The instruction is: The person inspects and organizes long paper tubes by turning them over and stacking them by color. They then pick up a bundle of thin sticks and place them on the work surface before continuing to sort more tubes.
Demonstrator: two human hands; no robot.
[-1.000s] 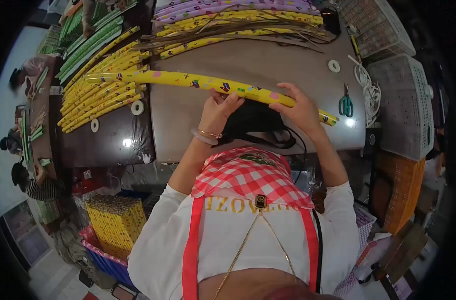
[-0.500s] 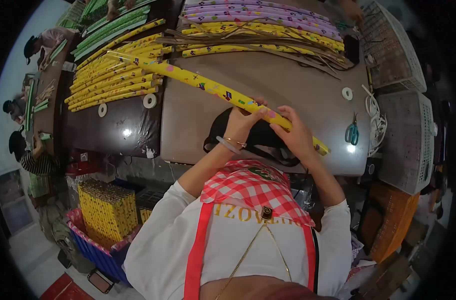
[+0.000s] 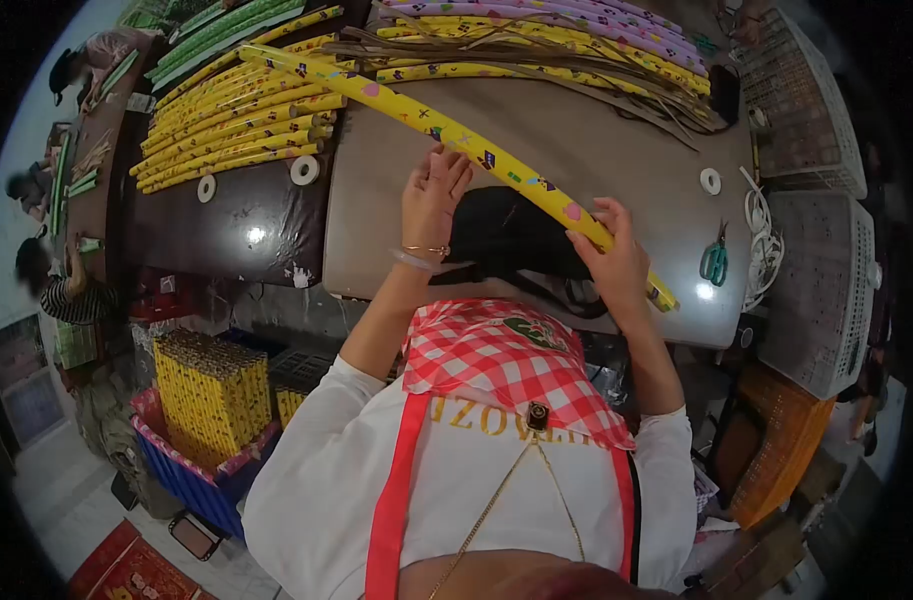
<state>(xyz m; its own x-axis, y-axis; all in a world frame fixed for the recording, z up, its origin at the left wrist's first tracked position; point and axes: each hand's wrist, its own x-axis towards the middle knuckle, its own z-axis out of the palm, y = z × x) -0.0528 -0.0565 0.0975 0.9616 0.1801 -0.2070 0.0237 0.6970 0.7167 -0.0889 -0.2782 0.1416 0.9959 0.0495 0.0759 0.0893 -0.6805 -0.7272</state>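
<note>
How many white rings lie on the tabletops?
3: a smaller ring and a larger ring on the dark tabletop at left, a third ring beyond the scissors at right. Others may be hidden.

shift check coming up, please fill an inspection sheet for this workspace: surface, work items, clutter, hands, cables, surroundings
Surface: brown tabletop, glare near its right corner.
Job's things: yellow patterned tube held aslant; row of yellow tubes at left.
Clutter: brown strips at the back, black bag-like item, teal-handled scissors, white tape roll.
Hands: right hand grips the tube near its lower end; left hand open beside it, contact unclear.
Cables: white looped cord at the right edge, type unclear.
Surroundings: white plastic basket at right, blue crate lower left, another person at far left.
</note>
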